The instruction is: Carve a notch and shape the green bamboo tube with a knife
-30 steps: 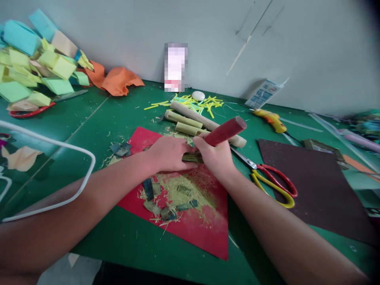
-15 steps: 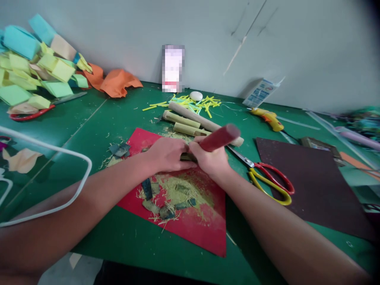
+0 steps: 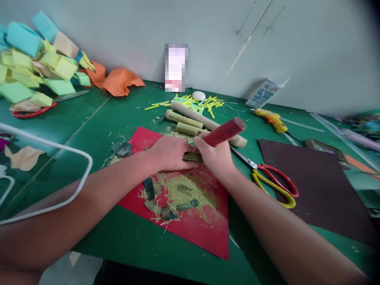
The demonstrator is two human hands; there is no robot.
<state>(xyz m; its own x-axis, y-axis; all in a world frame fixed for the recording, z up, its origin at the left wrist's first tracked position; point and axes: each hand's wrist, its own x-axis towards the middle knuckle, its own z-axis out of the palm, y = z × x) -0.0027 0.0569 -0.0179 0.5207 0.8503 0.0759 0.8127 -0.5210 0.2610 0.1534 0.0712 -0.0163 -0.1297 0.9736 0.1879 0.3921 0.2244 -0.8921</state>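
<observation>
Hands are meeting over the far part of the red sheet, which is lying flat on the green table. Your left hand is resting palm down, its grip closing over one end of a short bamboo piece and pinning it low against the sheet. Your right hand is wrapping a tight grip around a red-handled tool, whose handle is sticking up and away to your right. The tool's working end is hiding behind your fingers, so it is probably meeting the bamboo piece there. Pale green shavings and dark bark chips are lying in a heap on the sheet, just nearer to you than your hands. Beyond your hands, two bamboo sticks and a wooden dowel are lying side by side, the dowel running on behind the red handle. Yellow paper strips are lying scattered past them, near the wall. To your right, scissors with red and yellow handles are lying between the red sheet and a dark sheet, their tip pointing toward your right hand. Folded coloured papers are sitting piled at the far left, and a white cord is looping across the table near your left forearm.
</observation>
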